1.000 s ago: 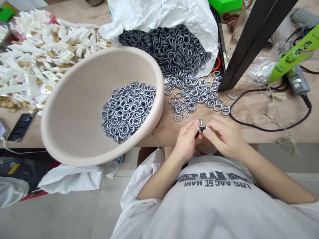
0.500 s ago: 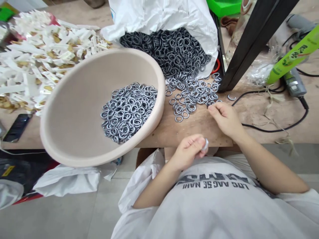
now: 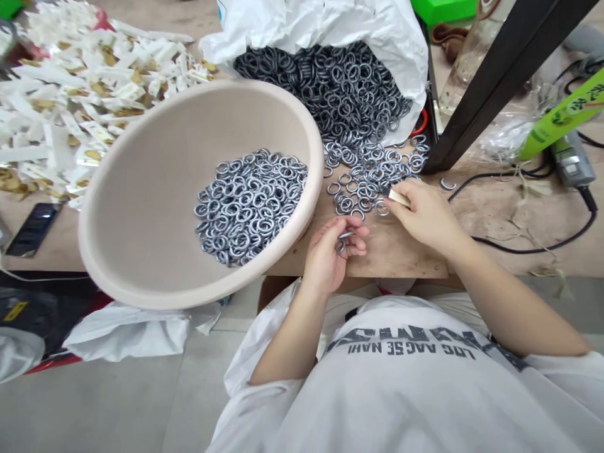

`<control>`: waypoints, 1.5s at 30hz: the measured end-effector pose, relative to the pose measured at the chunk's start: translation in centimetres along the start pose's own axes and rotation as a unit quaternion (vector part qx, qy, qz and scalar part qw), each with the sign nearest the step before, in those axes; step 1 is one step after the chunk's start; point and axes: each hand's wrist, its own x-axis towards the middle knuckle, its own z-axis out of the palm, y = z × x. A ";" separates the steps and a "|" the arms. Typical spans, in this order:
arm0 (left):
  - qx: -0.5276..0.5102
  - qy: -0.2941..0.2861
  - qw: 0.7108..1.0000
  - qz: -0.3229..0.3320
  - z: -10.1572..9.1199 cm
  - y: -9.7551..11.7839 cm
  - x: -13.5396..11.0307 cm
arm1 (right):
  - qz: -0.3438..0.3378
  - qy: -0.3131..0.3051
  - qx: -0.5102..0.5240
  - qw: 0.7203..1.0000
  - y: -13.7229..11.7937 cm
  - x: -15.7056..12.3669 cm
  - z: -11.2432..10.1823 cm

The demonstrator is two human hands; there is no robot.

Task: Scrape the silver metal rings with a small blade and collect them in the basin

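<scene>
My left hand (image 3: pixel 330 251) is curled at the wooden table's front edge, its fingers closed on a metal ring (image 3: pixel 343 238). It sits just right of the beige bowl (image 3: pixel 155 189), which holds a heap of silver rings (image 3: pixel 250 204). My right hand (image 3: pixel 422 214) reaches into the loose rings (image 3: pixel 368 176) spread on the table, pinching a small pale piece with a dark tip (image 3: pixel 397 197). Behind them a white plastic bag (image 3: pixel 330 31) spills a big pile of darker rings (image 3: pixel 340 88).
White and gold tags (image 3: pixel 80 94) lie piled at the far left, with a phone (image 3: pixel 33 229) near the edge. A black slanted post (image 3: pixel 500 75), a black cable (image 3: pixel 533 242), a green can (image 3: pixel 561 116) and a power tool (image 3: pixel 573 163) stand on the right.
My left hand has risen from my lap to the table edge beside the bowl, still holding a ring. My right hand has shifted slightly left among the loose rings.
</scene>
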 end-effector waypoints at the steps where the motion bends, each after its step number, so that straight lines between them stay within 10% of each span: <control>1: 0.002 -0.002 1.000 -0.007 0.4 -0.1 0.3 | 0.007 0.001 0.016 1.000 0.3 -0.3 -0.1; 8: 0.198 0.026 0.972 0.127 2.5 -1.4 1.6 | 0.045 -0.012 -0.011 0.999 1.1 -2.1 -0.5; 12: 0.304 0.034 0.937 0.170 2.9 -1.6 1.3 | 0.067 0.048 0.149 0.985 1.1 -2.8 -0.7; 18: 0.192 -0.010 0.963 0.191 4.2 -2.0 0.7 | 0.112 0.007 0.475 0.873 -1.0 -4.8 0.9; 26: -0.049 -0.044 0.998 0.006 4.8 -3.5 0.2 | 0.070 0.014 0.524 0.849 -2.0 -4.6 1.3; 34: -0.091 -0.002 0.996 -0.019 5.1 -2.1 -0.5 | -0.093 -0.035 0.229 0.968 -2.1 -6.2 -0.7; 45: -0.085 0.003 0.996 -0.011 5.1 -2.6 -0.8 | -0.115 -0.045 0.178 0.976 -2.3 -6.5 -0.7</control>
